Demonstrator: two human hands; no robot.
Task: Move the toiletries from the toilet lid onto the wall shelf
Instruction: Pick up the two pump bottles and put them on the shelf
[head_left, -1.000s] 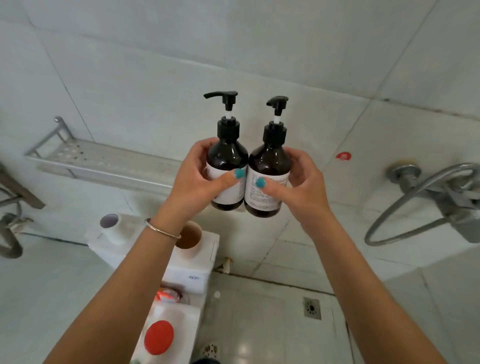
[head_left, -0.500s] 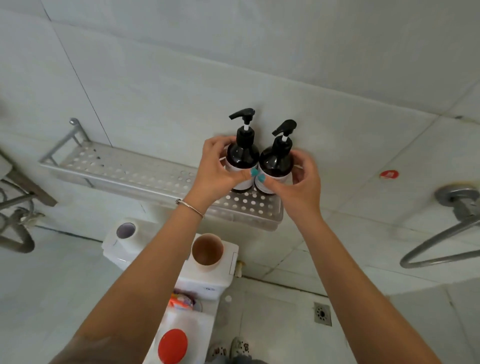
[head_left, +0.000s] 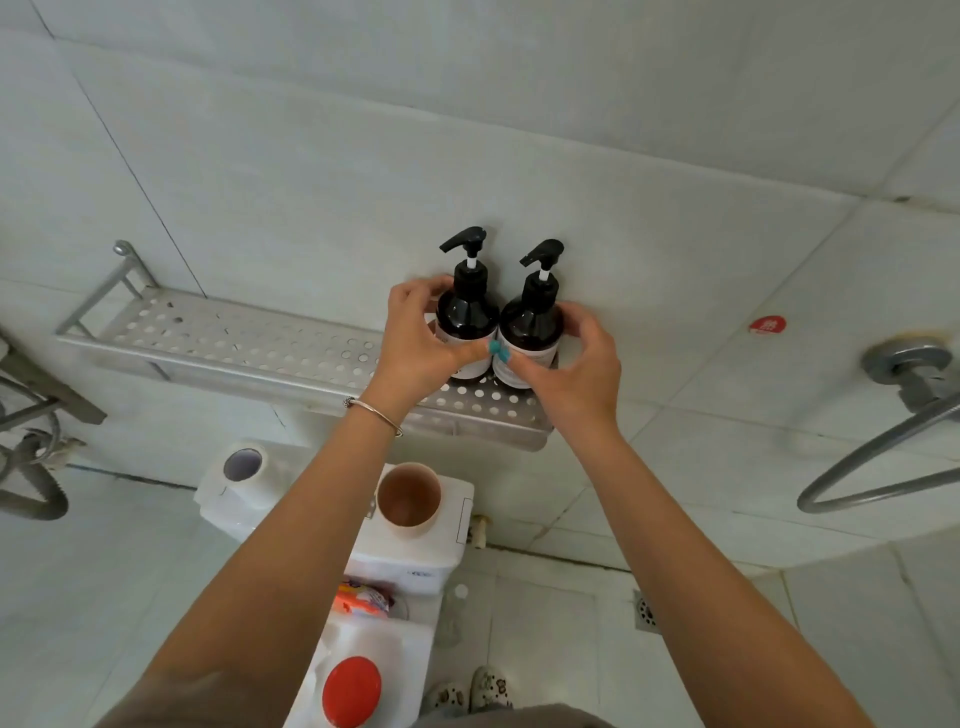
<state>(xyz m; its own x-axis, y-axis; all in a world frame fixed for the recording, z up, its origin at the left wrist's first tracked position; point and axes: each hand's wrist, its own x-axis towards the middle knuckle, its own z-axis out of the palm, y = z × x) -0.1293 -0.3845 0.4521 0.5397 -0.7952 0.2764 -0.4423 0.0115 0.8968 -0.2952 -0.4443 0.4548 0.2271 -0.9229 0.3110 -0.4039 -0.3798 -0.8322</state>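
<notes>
Both bottles now stand on the shelf (head_left: 249, 338). Left hand (head_left: 415, 343) grips the left bottle (head_left: 466, 317), right hand (head_left: 574, 371) the right bottle (head_left: 531, 327)

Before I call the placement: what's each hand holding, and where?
Left hand: left pump bottle, by its body. Right hand: right pump bottle, same grip.

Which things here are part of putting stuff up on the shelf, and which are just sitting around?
Part of the job:
- left dark brown pump bottle, in left hand
- right dark brown pump bottle, in right hand
- perforated metal wall shelf

Just sitting around:
- white toilet paper roll
- tan plastic cup
- metal shower hose
</notes>
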